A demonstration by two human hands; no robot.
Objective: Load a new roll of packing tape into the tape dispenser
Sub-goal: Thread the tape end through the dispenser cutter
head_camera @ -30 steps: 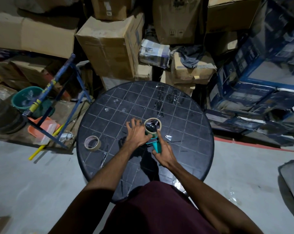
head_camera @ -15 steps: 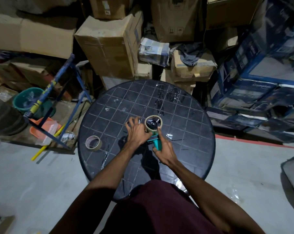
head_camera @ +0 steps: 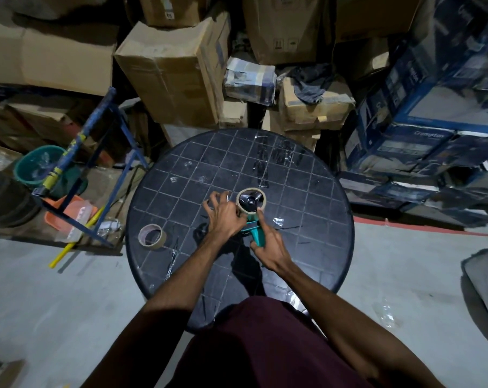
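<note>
A teal tape dispenser (head_camera: 256, 234) lies in the middle of the round black table (head_camera: 315, 197). A tape roll (head_camera: 251, 203) sits on its dark hub. My right hand (head_camera: 269, 247) grips the teal handle, with the forefinger stretched up to the roll's edge. My left hand (head_camera: 223, 215) is at the roll's left side, fingertips pinched on the tape near the dispenser's front. A second roll, with a brown cardboard core (head_camera: 152, 236), lies flat on the table's left side, apart from both hands.
Stacked cardboard boxes (head_camera: 175, 77) stand behind the table and blue printed boxes (head_camera: 433, 130) to the right. A blue metal frame (head_camera: 97, 163), a green bucket (head_camera: 37, 166) and an orange tray (head_camera: 69, 211) are on the floor at left. Tape scraps stick to the tabletop.
Both hands stay on the dispenser. My left hand's fingers have shifted slightly at the roll's left edge. The spare roll has not moved.
</note>
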